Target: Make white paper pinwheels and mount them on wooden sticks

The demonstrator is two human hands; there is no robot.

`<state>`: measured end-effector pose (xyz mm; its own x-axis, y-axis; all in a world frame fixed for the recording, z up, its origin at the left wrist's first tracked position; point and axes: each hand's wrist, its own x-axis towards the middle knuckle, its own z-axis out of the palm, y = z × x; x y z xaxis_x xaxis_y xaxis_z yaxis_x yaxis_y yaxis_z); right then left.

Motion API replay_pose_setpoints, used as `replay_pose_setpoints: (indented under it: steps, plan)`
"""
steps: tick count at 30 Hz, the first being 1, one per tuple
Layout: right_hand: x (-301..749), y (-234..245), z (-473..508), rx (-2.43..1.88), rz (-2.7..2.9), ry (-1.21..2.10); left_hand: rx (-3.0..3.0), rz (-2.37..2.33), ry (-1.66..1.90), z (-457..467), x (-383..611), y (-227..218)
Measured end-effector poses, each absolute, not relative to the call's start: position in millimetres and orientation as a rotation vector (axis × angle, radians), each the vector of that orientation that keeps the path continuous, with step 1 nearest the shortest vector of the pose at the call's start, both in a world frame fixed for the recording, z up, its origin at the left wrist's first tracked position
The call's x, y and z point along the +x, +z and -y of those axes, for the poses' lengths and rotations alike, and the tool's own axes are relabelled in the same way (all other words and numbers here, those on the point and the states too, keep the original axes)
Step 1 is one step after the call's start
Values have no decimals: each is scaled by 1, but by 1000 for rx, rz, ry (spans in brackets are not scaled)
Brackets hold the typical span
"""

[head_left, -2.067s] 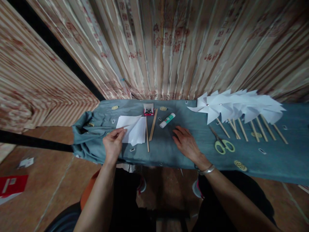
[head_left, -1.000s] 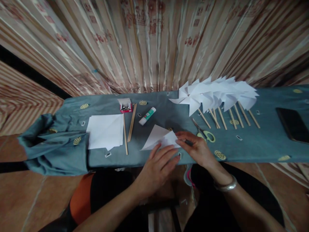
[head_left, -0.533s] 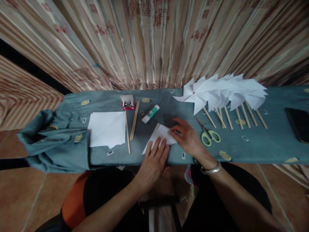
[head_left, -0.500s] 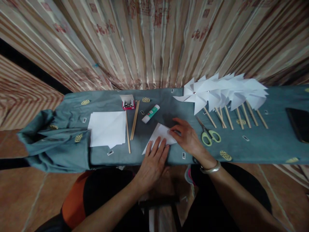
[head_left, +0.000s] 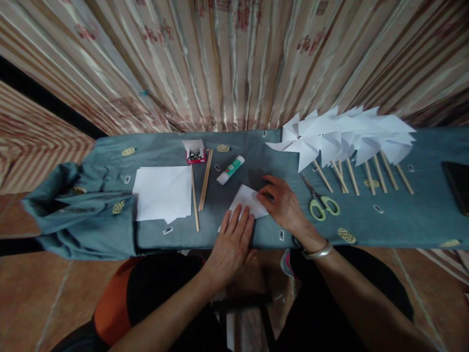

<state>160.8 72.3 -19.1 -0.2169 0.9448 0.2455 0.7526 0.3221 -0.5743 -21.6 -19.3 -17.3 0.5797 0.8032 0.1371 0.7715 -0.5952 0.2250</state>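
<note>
A folded white paper triangle point(head_left: 248, 199) lies near the front edge of the table's blue-grey cloth point(head_left: 403, 220). My left hand point(head_left: 234, 239) rests flat on its near corner, fingers stretched out and together. My right hand point(head_left: 284, 205) presses its right edge with bent fingertips and holds nothing. A silver bangle point(head_left: 317, 253) circles my right wrist.
A stack of white paper squares point(head_left: 163, 191) lies at the left, two wooden sticks point(head_left: 200, 188) beside it. Behind are a small red box of pins point(head_left: 195, 152) and a glue stick point(head_left: 230, 170). Green-handled scissors point(head_left: 322, 203), several paper pinwheels point(head_left: 340, 137) and a dark phone point(head_left: 458, 181) lie to the right.
My left hand took a sheet from the stack and brought it to the middle. The sheet was folded into a triangle, and both hands now press it flat.
</note>
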Motion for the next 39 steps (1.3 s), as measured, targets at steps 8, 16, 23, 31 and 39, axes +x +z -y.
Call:
replay_pose_setpoints:
  steps: [8,16,23,31,39]
  plan:
    - [159,-19,-72,-1487,2025,442,2633,-1334,318,19,-22,-19]
    - [158,-19,-72,-1479,2044,420,2631,-1330,310,20,-22,-19]
    - [158,-20,-72,-1474,2045,402,2618,-1324,294,21,-21,-20]
    - [158,-20,-67,-1486,2058,366,2630,-1337,264,20,-20,-20]
    - [159,-16,-32,-1444,2164,165,2692,-1354,204,20,-19,-24]
